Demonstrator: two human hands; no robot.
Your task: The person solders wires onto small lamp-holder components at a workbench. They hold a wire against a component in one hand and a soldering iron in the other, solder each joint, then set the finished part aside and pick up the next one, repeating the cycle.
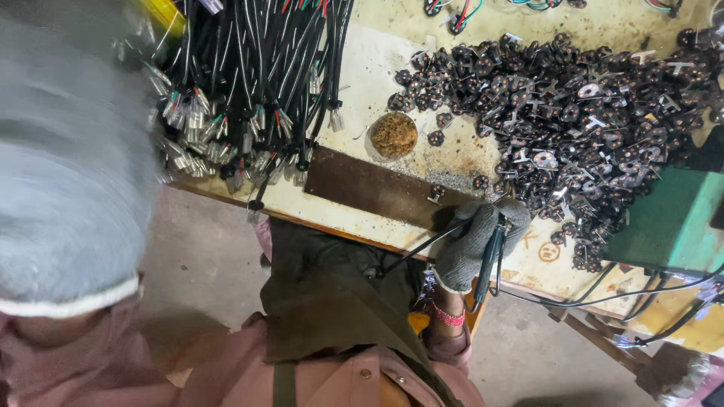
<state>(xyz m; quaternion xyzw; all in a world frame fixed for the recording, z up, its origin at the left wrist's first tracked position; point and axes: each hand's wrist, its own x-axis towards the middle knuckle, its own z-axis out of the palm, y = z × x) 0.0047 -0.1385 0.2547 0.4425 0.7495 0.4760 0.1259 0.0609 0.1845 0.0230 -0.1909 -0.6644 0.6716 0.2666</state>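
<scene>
My right hand (483,241), in a grey knitted glove, is closed around the dark handle of a soldering iron (489,260); the handle runs down out of my fist toward my wrist, and the tip end is hidden at the top of the glove. A thin black cable (418,252) runs out from the same fist to the left, across my dark green apron (332,301). Whether that cable is pinched in the fingers or only passes under them I cannot tell. The hand rests at the near edge of the workbench (377,83), just beside the low end of the pile of plug parts. My left hand is out of sight.

The iron's handle is slim, black with a bluish sheen, and a cord leaves its lower end.

No bins or trays here; everything lies loose. A big heap of small dark brown plug pieces with copper-coloured pins and bright metal strips (573,113) covers the right half of the bench. At the left lies a thick bundle of black cables with stripped red, green and white cores and metal terminals (241,98). Between them sits a round brass-coloured wire-wool tip cleaner (394,135), and in front of it a dark, scorched rectangular plate (369,188) with two plug pieces at its right end.

The bench top is pale, stained and speckled with solder crumbs. A green metal box (671,222) stands at the right edge, black leads hanging below it. The floor underneath is bare grey concrete. A blurred pale shape fills the left of the view.
</scene>
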